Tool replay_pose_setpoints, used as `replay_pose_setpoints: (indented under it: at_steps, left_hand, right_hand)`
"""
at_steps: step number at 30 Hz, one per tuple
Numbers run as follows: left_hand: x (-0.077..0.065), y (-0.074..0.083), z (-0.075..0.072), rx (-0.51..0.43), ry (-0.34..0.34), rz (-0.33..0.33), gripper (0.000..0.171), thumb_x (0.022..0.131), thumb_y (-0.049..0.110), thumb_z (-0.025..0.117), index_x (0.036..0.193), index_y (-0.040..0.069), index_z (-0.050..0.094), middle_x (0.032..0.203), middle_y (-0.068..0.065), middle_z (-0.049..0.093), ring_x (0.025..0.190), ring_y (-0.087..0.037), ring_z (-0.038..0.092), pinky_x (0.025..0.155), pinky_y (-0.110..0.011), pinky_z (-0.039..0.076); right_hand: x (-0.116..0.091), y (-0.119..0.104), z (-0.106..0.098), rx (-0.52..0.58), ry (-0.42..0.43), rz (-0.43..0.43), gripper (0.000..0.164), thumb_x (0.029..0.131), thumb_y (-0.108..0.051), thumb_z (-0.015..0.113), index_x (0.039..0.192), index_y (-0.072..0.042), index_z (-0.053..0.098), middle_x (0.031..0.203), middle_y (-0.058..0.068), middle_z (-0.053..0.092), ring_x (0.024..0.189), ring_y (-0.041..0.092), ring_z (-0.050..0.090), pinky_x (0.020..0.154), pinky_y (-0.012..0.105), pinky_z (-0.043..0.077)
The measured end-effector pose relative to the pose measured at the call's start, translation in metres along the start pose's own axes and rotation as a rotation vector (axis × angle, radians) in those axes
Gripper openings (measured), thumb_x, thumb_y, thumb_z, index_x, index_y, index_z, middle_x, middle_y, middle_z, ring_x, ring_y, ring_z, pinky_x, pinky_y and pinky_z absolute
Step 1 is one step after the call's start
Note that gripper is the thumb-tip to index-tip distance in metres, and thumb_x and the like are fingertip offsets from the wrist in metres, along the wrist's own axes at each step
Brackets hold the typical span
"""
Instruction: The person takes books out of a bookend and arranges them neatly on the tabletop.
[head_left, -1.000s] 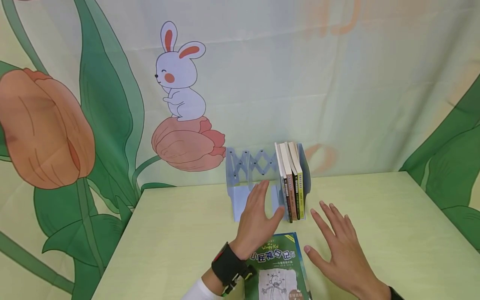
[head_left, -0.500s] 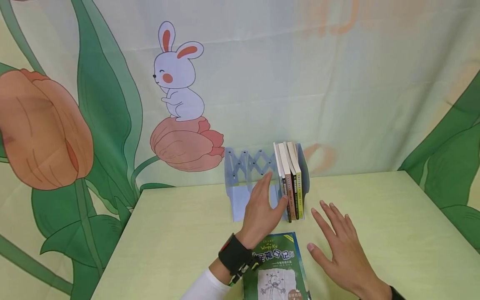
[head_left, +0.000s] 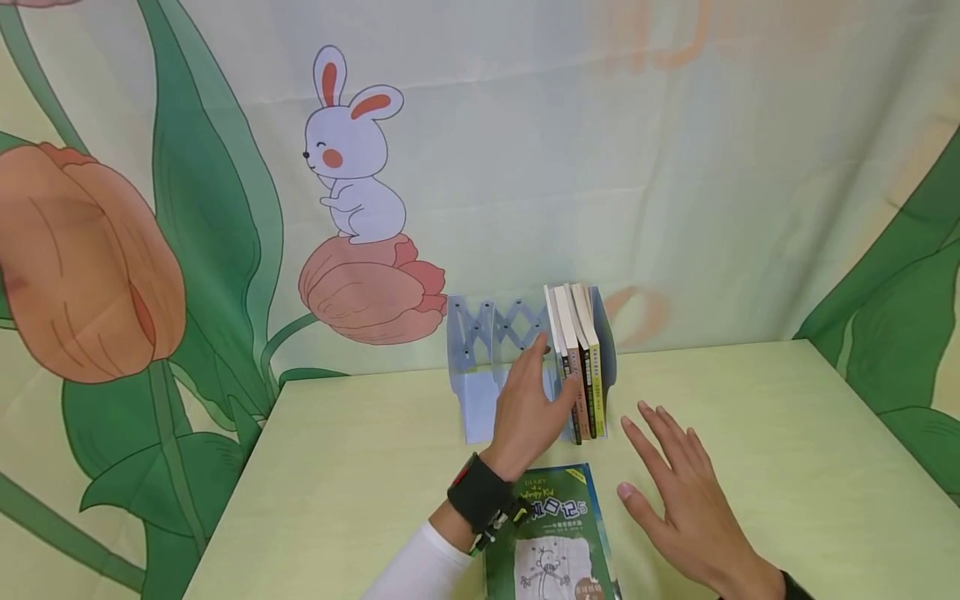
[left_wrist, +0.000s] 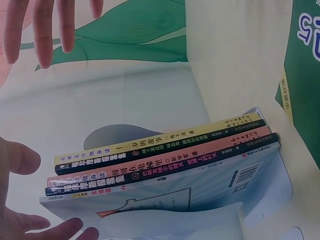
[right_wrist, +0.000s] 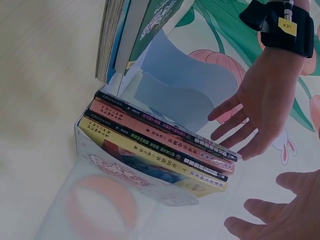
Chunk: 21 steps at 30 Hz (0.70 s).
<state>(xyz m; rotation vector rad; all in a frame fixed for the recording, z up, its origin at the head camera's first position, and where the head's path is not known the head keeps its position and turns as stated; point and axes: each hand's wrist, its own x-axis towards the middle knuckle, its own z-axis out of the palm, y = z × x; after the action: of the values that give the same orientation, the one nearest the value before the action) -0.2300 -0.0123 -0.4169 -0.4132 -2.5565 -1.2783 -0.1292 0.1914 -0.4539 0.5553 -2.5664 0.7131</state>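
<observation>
Several thin books (head_left: 585,367) stand in a row at the right end of a pale blue expandable bookend (head_left: 480,408). My left hand (head_left: 528,408) reaches to the left side of the row, its fingers extended and thumb spread in front of the spines. In the right wrist view, the fingertips of that left hand (right_wrist: 265,102) are right at the top edge of the row. To the right of the books my right hand (head_left: 690,508) is held apart from them, fingers spread and nothing in it. The spines show side by side in the left wrist view, a yellow book (left_wrist: 190,137) outermost.
A green-covered book (head_left: 558,533) lies flat on the table (head_left: 360,475) in front of the bookend, partly behind the left wrist. Behind the table hangs a cloth (head_left: 712,208) printed with flowers and a rabbit.
My left hand has moved a little right and farther forward, up to the row of books. The right hand has stayed nearly in place. The head view has shifted slightly.
</observation>
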Motion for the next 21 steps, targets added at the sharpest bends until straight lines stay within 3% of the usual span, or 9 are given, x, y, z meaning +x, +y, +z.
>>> replay_pose_setpoints:
  at_steps: [6,14,21]
  left_hand:
    - [0.006,0.001,0.006,0.016,-0.002,0.001,0.070,0.099,0.043,0.051,0.157,0.017,0.023,0.155,-0.009,0.040,0.139,-0.029,0.044,0.104,-0.051,0.044]
    - [0.012,0.002,0.011,0.049,0.061,0.023,0.064,0.100,0.038,0.051,0.155,0.013,0.031,0.147,-0.013,0.047,0.127,-0.032,0.054,0.095,-0.049,0.050]
    - [0.018,0.002,0.013,0.063,0.068,0.019,0.061,0.101,0.039,0.049,0.153,0.012,0.033,0.144,-0.012,0.049,0.122,-0.030,0.058,0.089,-0.047,0.052]
  right_hand:
    - [0.001,0.000,-0.002,-0.001,-0.008,0.004,0.072,0.093,-0.032,0.062,0.156,-0.030,0.028,0.164,0.002,0.022,0.152,0.028,0.016,0.121,0.054,0.006]
    - [0.000,0.000,-0.002,-0.004,-0.007,-0.001,0.072,0.092,-0.033,0.063,0.156,-0.029,0.029,0.165,0.001,0.020,0.152,0.028,0.015,0.122,0.053,0.004]
    - [-0.001,0.001,-0.002,-0.002,-0.007,0.012,0.073,0.092,-0.033,0.063,0.156,-0.029,0.028,0.164,0.002,0.022,0.152,0.028,0.015,0.122,0.054,0.005]
